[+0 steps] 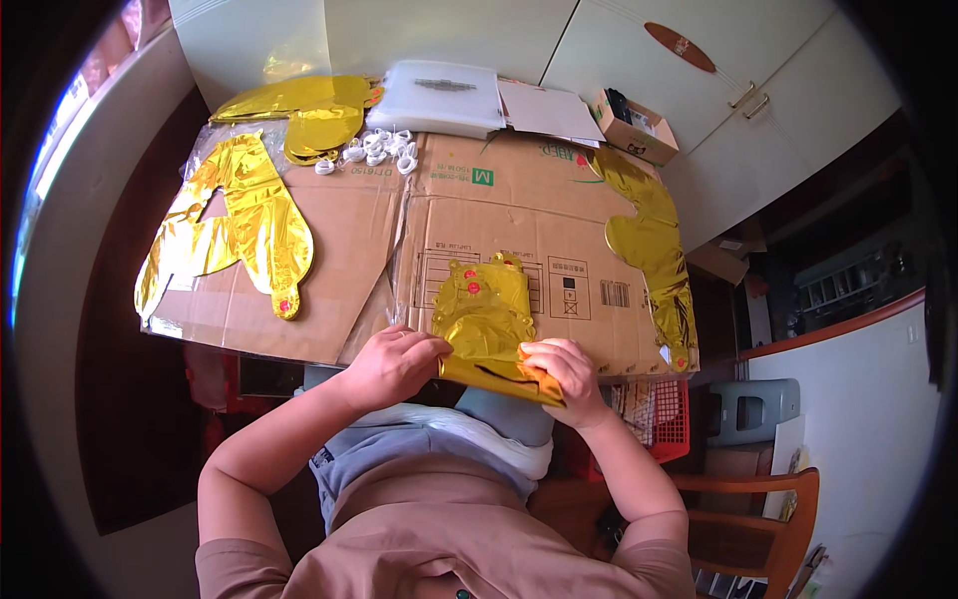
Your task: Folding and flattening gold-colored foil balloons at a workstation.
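Observation:
A flat gold foil balloon [486, 317] with small red marks lies over the near edge of the cardboard, its near end folded over into a band. My left hand [399, 363] is closed on the left end of that fold, thumb and fingers pinching the foil. At the right end, my right hand [567, 375] grips the folded foil with curled fingers. The foil under my fingertips is partly hidden. To the left lies another flat gold foil balloon [239, 225], spread out and shiny. A third gold foil balloon [644, 235] stretches along the cardboard's right edge.
Flattened cardboard [339, 260] covers the table. Along the back are more gold foil [324, 120], small white coils [374, 150], a stack of clear plastic sleeves [434, 100], white sheets [549, 112] and a small open box [639, 130]. A red basket [674, 419] stands below the right edge.

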A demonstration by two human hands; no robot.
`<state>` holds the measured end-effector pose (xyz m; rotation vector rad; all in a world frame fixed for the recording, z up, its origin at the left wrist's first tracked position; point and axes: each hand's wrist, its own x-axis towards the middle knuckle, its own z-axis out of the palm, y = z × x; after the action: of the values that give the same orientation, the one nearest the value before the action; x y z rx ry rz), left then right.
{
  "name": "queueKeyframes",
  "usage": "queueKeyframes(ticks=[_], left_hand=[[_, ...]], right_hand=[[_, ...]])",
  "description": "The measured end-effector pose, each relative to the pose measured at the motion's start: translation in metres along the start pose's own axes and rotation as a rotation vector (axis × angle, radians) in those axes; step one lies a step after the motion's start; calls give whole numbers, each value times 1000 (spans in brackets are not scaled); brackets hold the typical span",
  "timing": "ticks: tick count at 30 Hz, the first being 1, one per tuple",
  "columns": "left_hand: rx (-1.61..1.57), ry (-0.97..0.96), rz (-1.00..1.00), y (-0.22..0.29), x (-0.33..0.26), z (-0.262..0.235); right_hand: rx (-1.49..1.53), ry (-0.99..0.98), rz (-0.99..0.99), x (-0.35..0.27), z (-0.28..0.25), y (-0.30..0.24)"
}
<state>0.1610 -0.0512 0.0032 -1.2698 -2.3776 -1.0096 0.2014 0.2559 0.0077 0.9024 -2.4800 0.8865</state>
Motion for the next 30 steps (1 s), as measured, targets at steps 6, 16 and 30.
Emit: queueKeyframes(ticks=[6, 16, 30], left_hand=[[-165, 38, -434, 13, 14, -9], [-241, 9, -754, 5, 42, -10], [-369, -60, -874, 10, 46, -18]], right_hand=[[202, 4, 425, 24, -4, 8], [528, -155, 740, 34, -5, 33], [653, -292, 871, 54, -18, 31]])
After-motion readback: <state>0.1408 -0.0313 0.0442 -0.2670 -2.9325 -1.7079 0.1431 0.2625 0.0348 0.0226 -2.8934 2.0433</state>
